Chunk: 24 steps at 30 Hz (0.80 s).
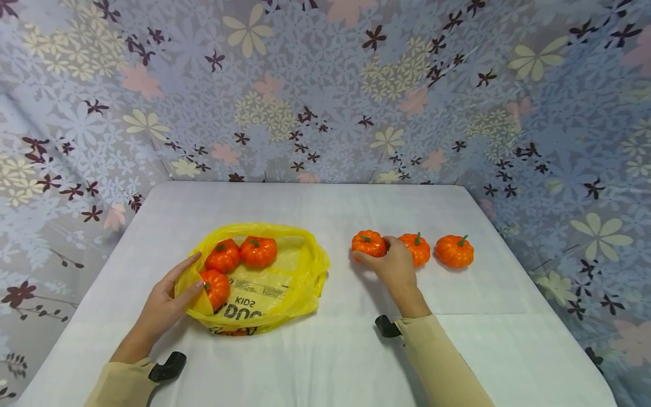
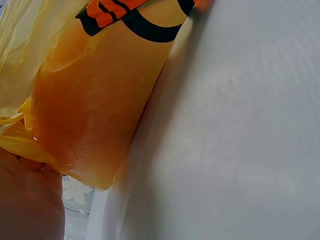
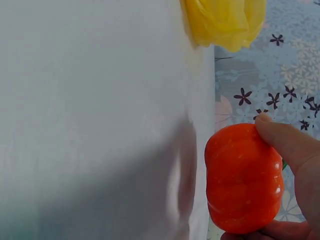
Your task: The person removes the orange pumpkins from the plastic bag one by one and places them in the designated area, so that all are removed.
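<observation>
My right hand (image 1: 396, 268) grips a small orange toy pumpkin (image 1: 368, 243) between thumb and fingers, right of the yellow plastic bag (image 1: 305, 305). In the right wrist view the held pumpkin (image 3: 243, 180) shows its ribbed side, with a shadow on the table beside it. At the bag's left rim, my left hand (image 1: 163, 305) holds the plastic, thumb over the edge; the fingers behind it are partly hidden. Inside the open bag lie three pumpkins (image 1: 259, 252). The left wrist view shows the bag's outside (image 2: 95, 100), with an orange shape through the plastic.
Just beyond the right hand sits another pumpkin (image 1: 417, 250), partly hidden by that hand. A further pumpkin (image 1: 455, 252) stands to its right. A white cloth covers the table (image 1: 315, 367), and floral fabric (image 1: 325, 96) hangs behind it and along the sides.
</observation>
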Each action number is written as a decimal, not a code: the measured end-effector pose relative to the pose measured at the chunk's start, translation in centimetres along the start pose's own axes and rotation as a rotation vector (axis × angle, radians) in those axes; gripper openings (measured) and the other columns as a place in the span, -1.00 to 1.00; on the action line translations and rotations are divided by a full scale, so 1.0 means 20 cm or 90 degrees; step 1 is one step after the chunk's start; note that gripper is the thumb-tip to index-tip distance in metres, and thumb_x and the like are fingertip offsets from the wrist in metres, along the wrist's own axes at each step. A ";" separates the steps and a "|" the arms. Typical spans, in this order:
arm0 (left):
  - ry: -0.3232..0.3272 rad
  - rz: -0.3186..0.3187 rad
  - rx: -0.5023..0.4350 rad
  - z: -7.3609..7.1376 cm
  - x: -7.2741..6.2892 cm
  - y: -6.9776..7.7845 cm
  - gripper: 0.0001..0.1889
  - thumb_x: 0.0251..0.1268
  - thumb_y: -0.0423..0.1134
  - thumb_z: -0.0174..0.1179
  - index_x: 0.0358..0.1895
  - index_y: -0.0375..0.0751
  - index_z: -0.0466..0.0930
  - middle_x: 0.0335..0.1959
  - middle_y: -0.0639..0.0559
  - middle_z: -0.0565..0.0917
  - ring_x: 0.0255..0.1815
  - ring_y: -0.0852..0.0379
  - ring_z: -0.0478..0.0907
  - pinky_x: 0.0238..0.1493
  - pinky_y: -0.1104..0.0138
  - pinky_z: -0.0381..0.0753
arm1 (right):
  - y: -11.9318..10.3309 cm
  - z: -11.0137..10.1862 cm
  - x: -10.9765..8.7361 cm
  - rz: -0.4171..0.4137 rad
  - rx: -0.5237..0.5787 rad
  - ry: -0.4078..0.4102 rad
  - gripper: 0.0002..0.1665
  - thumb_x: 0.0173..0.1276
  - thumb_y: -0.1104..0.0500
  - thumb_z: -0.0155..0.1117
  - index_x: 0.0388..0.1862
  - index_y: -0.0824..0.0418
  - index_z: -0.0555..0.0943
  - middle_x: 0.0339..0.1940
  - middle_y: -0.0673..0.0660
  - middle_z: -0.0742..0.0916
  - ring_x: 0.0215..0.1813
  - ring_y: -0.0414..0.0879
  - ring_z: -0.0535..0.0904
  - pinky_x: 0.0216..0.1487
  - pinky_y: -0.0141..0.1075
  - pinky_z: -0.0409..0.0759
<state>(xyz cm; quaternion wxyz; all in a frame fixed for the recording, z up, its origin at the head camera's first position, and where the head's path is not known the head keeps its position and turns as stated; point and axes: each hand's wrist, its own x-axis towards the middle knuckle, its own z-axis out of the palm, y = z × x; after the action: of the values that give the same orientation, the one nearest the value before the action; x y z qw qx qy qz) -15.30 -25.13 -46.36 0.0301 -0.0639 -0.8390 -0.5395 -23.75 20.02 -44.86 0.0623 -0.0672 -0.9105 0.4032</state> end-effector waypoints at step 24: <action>-0.004 -0.013 -0.015 0.00 0.00 0.02 -0.33 0.53 -0.15 0.14 0.60 -0.12 0.14 0.60 -0.15 0.12 0.58 -0.28 -0.06 0.47 -0.23 0.00 | 0.04 0.03 0.00 0.006 -0.134 0.014 0.23 0.19 -0.29 0.47 0.47 0.54 0.22 0.38 0.49 0.45 0.41 0.33 0.34 0.42 0.10 0.32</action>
<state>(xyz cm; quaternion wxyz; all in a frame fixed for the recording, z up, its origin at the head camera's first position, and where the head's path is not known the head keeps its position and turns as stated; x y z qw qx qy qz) -15.29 -25.01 -46.08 0.0208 -0.0575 -0.8334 -0.5493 -23.86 20.14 -45.94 0.0634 -0.0819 -0.9468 0.3046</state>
